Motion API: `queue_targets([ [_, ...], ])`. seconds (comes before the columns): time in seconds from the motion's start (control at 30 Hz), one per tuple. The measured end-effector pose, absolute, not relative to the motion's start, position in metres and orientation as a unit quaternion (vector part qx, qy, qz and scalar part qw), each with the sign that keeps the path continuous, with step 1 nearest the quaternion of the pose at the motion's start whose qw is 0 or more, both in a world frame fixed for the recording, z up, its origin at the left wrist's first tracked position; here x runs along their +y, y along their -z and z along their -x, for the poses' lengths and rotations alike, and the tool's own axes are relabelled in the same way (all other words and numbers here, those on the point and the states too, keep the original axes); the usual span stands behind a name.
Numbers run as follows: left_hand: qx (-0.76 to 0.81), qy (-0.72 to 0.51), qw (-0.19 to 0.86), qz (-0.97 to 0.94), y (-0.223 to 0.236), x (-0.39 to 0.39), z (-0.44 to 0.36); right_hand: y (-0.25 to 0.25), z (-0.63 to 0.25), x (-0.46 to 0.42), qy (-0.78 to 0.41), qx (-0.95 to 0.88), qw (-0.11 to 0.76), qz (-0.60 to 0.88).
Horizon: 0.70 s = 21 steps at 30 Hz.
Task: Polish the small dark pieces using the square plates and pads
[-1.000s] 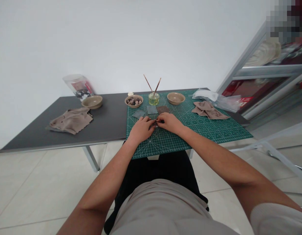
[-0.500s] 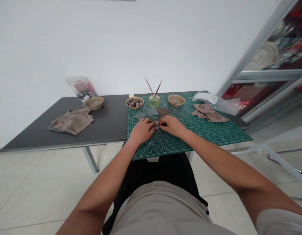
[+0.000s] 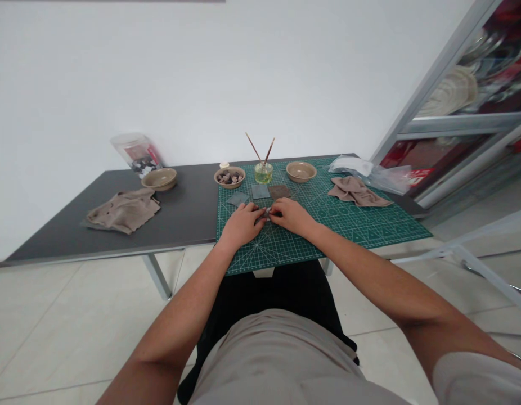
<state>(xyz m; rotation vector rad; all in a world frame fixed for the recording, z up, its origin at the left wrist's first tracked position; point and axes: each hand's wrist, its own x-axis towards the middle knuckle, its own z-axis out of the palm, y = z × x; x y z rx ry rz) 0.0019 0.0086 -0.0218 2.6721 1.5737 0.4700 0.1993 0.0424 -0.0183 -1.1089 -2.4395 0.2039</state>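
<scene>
My left hand [image 3: 243, 225] rests on the green cutting mat [image 3: 286, 242], its fingers closed together around the near side of a small greyish piece [image 3: 268, 212]. From the other side my right hand [image 3: 291, 216] pinches at the same spot, thumb and fingertips almost meeting the left ones. Fingers cover most of that piece, so its kind cannot be made out. Just beyond the hands lie two thin grey squares, one tilted [image 3: 237, 198] and one straight [image 3: 260, 191], beside a brown square [image 3: 279, 191].
Behind them stand a bowl of brown and pinkish chunks [image 3: 229, 178], a glass jar [image 3: 263, 173] with two brushes, and a tan bowl [image 3: 301, 172]. A crumpled cloth [image 3: 357, 190] lies right; another cloth [image 3: 123, 211], a bowl [image 3: 159, 179] and a clear container [image 3: 136, 153] are left.
Both hands stay in nearly the same place, fingertips shifting slightly around the small piece. The right fingertips drew a little apart from the left, then came close again. The view shifted slightly.
</scene>
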Motion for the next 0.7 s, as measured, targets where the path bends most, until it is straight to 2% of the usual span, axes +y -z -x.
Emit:
queue_targets([
  [0.33,0.505,-0.149,0.001,-0.85,0.02,0.006,-0.001,0.02,-0.205,0.048,-0.064,-0.873,0.235,0.421],
  [0.53,0.504,-0.153,0.001,-0.85,0.02,0.007,-0.003,0.019,-0.204,0.041,-0.119,-0.88,0.242,0.392],
  [0.7,0.505,-0.147,0.002,-0.85,0.019,0.006,-0.002,0.02,-0.198,0.056,-0.095,-0.869,0.247,0.417],
])
